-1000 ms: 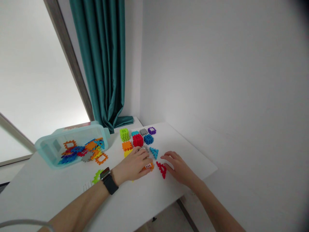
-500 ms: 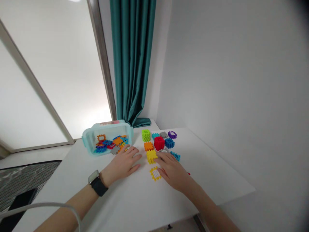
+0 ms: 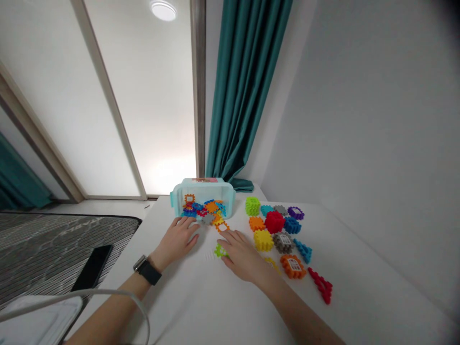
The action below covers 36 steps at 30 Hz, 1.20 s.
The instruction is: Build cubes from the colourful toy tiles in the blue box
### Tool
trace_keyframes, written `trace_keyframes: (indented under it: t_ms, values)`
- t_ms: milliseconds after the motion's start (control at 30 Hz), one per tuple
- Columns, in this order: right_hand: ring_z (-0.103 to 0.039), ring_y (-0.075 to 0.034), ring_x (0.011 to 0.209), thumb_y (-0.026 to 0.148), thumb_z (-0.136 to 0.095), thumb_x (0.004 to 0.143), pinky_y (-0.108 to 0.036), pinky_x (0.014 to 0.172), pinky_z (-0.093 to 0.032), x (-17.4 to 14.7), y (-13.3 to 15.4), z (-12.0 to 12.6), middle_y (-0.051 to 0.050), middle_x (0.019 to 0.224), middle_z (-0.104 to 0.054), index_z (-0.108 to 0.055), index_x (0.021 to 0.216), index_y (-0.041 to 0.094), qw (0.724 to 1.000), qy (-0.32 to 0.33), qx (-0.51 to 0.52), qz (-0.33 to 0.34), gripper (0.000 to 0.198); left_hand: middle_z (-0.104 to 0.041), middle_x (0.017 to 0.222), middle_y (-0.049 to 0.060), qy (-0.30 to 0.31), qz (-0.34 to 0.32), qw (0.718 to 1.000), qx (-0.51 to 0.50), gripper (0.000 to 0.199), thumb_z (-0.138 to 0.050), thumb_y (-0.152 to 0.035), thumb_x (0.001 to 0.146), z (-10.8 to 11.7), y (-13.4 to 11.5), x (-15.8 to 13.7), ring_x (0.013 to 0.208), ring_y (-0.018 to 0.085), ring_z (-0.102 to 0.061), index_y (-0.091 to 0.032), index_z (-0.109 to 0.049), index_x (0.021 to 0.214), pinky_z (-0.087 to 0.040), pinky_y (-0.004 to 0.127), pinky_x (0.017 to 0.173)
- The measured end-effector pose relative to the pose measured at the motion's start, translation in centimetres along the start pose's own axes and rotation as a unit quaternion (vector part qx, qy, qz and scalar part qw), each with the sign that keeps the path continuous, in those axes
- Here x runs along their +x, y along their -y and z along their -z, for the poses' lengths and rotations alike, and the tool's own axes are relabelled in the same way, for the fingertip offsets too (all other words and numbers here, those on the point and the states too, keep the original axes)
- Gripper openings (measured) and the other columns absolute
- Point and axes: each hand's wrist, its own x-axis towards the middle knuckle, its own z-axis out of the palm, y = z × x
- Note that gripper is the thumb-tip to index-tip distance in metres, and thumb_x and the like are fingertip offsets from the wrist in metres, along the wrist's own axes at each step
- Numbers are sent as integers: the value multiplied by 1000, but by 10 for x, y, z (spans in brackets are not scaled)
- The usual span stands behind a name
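My right hand [image 3: 241,255] is above the white table, with a flat lime-green notched building tile [image 3: 220,250] between its thumb and fingers. Part of that tile is hidden by the hand. Just beyond my fingertips lies an orange frame-like tile [image 3: 223,227]. My left hand [image 3: 176,242], wearing a watch [image 3: 147,269], rests with fingers spread in front of a light-blue plastic bin [image 3: 230,192]. Loose colourful tiles [image 3: 197,207] lie inside the bin and spill from its front. A yellow tile [image 3: 272,263] is partly covered by my right wrist.
To the right stand several assembled blocks: a lime-green cube [image 3: 252,206], red cube [image 3: 275,222], yellow block [image 3: 263,240], grey block [image 3: 283,243] and orange block [image 3: 293,266]. A red piece [image 3: 321,286] lies nearer the right edge. A cable [image 3: 108,291] crosses my left forearm.
The view has turned left. My right hand has left the yellow block and moved left, towards the bin, and now has the lime-green tile. My left hand stays near the bin, fingers spread.
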Motion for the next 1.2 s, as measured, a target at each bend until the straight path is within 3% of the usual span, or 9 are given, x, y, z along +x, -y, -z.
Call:
trace_keyframes:
  t_ms: [167,367,600,767,967,1200]
  values:
    - [-42,-32,137,20,-58,90,-49,114,-34,27,9,-13,-15,147,-50,-58,132,18,999,11,27,23,42,-65,114,11,-40,87,995,-20,23,-49,-21,92,-16,21,-18,105,27,-60,-21,-66,108,-46,43,90]
    - [-40,-30,138,20,-56,90,-48,113,-34,72,6,-26,-15,149,-47,-52,138,18,998,-26,44,40,48,-65,103,10,-91,181,975,-90,26,-45,-26,94,-16,47,-31,100,27,-61,-18,-68,103,-50,42,85]
    - [-41,-32,134,28,-62,89,-48,110,-34,146,-1,-34,-17,143,-48,-52,135,18,999,-39,-5,-13,48,-66,97,9,-99,203,969,-103,25,-46,-23,92,-25,55,-34,94,25,-63,-19,-70,97,-50,41,82]
    - [-48,-34,128,43,-61,89,-49,107,-32,180,1,-38,-16,138,-54,-52,134,21,999,-28,-15,-33,51,-67,95,8,-110,213,966,-99,24,-46,-22,92,-28,57,-34,94,24,-64,-20,-70,94,-50,40,81]
    - [-53,-37,123,53,-58,89,-53,106,-29,188,0,-44,-17,138,-57,-48,140,21,999,-4,-15,-44,61,-67,95,8,-96,214,966,-105,24,-46,-20,91,-27,57,-33,92,23,-64,-19,-70,94,-50,39,82]
    - [-51,-34,125,42,-62,88,-51,110,-26,151,4,-35,-14,136,-58,-48,140,24,1000,2,-18,-11,56,-67,97,9,-83,201,968,-127,25,-46,-22,92,-28,52,-32,94,23,-64,-19,-70,97,-51,40,84]
